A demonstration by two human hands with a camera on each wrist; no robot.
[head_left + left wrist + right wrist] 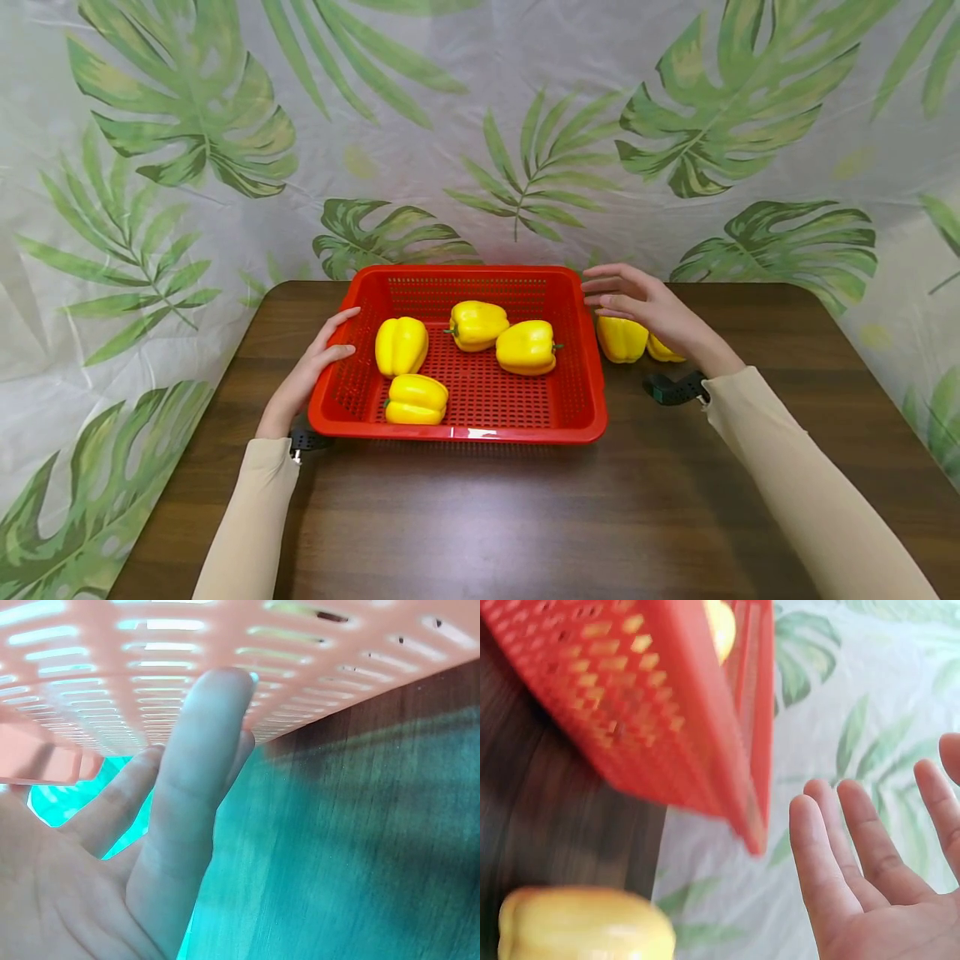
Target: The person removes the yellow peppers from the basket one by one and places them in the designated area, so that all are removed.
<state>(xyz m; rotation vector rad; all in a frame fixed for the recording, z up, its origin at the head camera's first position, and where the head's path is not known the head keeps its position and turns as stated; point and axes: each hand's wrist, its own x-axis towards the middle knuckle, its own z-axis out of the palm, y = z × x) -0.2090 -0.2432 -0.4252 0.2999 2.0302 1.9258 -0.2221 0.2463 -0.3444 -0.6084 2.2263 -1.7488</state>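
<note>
A red plastic basket (pixel 476 408) with slotted walls stands on the table, holding several yellow bell peppers (pixel 401 346). At its left side, my left hand (pixel 311 367) grips the rim, the thumb and a finger showing over the edge. In the left wrist view other fingers (pixel 187 750) lie against the slotted outer wall. My right hand (pixel 645 304) is held just off the right rim, its fingers extended and nothing in them. Beneath it, two more yellow bell peppers (pixel 622 340) lie on the table outside the basket, partly hidden by the hand.
The brown wooden table (pixel 480 517) ends at a leaf-patterned cloth (pixel 540 125) behind the basket. Black straps (pixel 678 389) sit on both wrists.
</note>
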